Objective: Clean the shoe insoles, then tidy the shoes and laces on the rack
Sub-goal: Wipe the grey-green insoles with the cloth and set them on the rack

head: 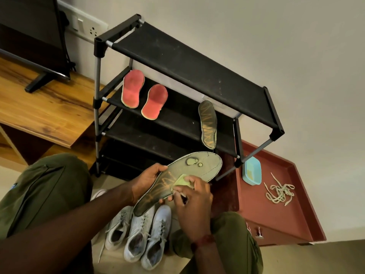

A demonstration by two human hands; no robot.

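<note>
1. Left hand grips the dark green insole at its near long edge, thumb on top; the other fingers are hidden beneath it, apart from tips showing under the heel end.
2. Right hand presses a small yellow-green cloth onto the insole's middle, fingers bunched together over it. Most of the cloth is covered by the fingers.
3. Insole toe end shows pale worn patches; the heel end overlaps the white shoes on the floor below.
4. Three white shoes are clearly visible; a fourth, at the left, is largely hidden behind the left forearm.
5. Black shoe rack: two red insoles lie at the left end of the second shelf, the second dark insole near its right end, overhanging the front edge. Lower shelves are in shadow; contents cannot be made out.
6. Red tray, right of the rack: blue dish at its far edge beside the rack leg, tangled pale laces near the middle. Dish contents unclear.
7. TV, upper left, cut off by the frame edge.
</note>
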